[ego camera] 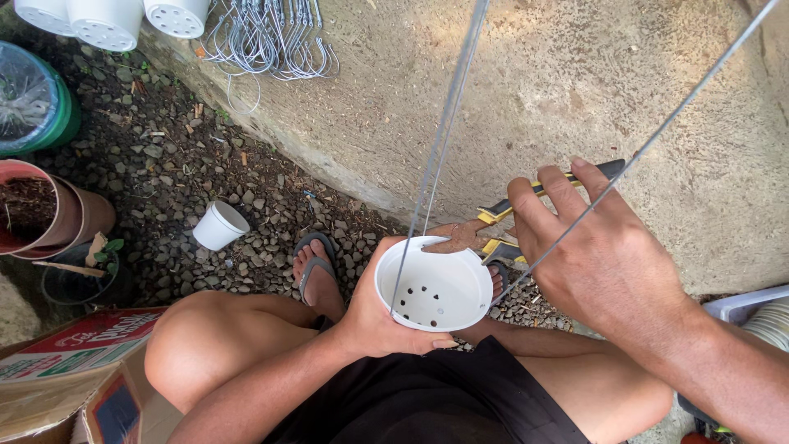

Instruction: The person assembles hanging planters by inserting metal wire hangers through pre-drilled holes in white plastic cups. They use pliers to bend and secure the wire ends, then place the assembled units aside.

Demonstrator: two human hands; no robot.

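The left hand (374,316) cups a smooth white plastic pot (434,284) strung on thin shiny metal wires (444,131); beside the right hand (596,251), rusty metal pliers (485,226).

Gravel ground (164,156) carries a tipped white cup (218,225); the concrete slab (534,90) beside it holds a bundle of what look like wire hooks (267,41).

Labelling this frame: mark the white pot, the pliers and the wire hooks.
white pot (440,300): head view, inner floor by the holes.
pliers (493,215): head view, yellow handle base.
wire hooks (275,41): head view, middle of bundle.
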